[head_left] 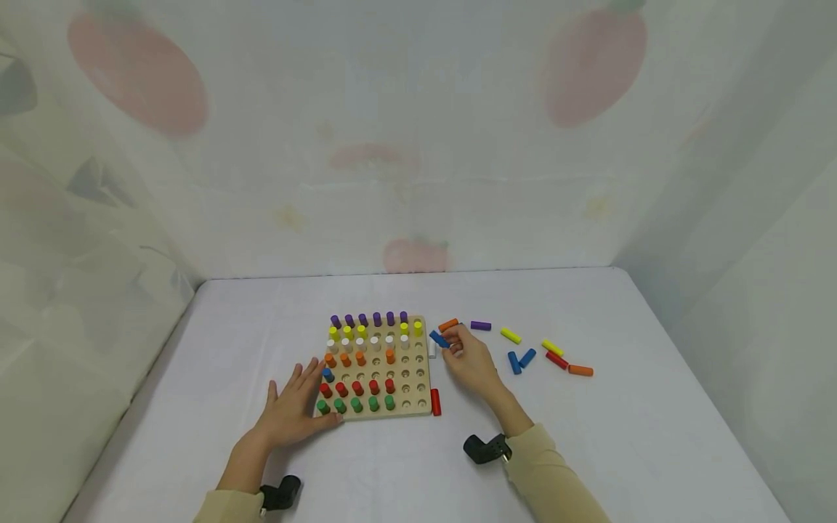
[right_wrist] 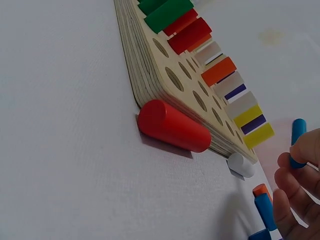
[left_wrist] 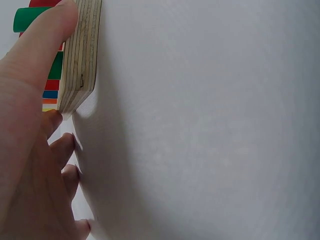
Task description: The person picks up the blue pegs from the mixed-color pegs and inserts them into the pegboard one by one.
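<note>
A wooden pegboard (head_left: 413, 374) lies flat, with rows of coloured pegs standing in its holes. Purple ones are at the back and green ones at the front. A single blue peg (head_left: 328, 375) stands in the row behind the red ones. My left hand (head_left: 288, 412) rests at the board's left front corner, fingers spread along the side and thumb on the front edge. Just off the board's right edge, my right hand (head_left: 472, 363) pinches a blue peg (right_wrist: 298, 131) between thumb and fingertip. That peg is tilted in the head view.
Beside the board's right edge lie a red peg (head_left: 436, 402) and a white peg (head_left: 431, 350). An orange peg (head_left: 448, 325) is just behind the right hand. Further right are scattered a purple peg (head_left: 480, 326) and several yellow, blue, red and orange pegs.
</note>
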A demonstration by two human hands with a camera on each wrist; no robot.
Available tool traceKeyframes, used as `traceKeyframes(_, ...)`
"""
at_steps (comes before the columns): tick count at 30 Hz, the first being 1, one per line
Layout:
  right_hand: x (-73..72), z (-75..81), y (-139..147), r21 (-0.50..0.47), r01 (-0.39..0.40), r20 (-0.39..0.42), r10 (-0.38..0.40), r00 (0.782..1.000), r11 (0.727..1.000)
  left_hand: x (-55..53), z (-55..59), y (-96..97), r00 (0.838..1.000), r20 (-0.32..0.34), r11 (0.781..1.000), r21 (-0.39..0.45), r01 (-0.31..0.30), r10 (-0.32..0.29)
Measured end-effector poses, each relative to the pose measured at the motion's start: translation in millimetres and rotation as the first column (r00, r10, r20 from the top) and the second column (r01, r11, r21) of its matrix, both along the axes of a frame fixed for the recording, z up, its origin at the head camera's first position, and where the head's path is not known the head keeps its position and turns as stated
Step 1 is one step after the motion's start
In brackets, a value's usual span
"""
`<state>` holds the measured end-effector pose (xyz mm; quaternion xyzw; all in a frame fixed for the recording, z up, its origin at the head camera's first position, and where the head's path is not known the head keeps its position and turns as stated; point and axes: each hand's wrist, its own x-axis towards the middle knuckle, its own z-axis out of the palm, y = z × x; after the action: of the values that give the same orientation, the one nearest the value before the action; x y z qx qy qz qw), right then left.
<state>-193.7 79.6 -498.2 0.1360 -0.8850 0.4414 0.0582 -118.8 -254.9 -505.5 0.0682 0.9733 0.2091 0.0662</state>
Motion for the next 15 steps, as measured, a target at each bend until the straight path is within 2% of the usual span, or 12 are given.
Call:
traceKeyframes(12, 2.8, 3.6, -6.9, -0.008, -0.001, -0.022, 0.001, 1.000, 1.000, 0.3, 1.4, 0.0, 1.000, 0.002, 1.000, 0.008, 0.000, 0.000)
traceKeyframes(15, 2.9, 3.2, -7.6, -0.005, -0.017, -0.054, 0.017, 0.998, 1.000, 0.5, 1.3, -0.2, 1.000, 0.002, 1.000, 0.010, 0.001, -0.001)
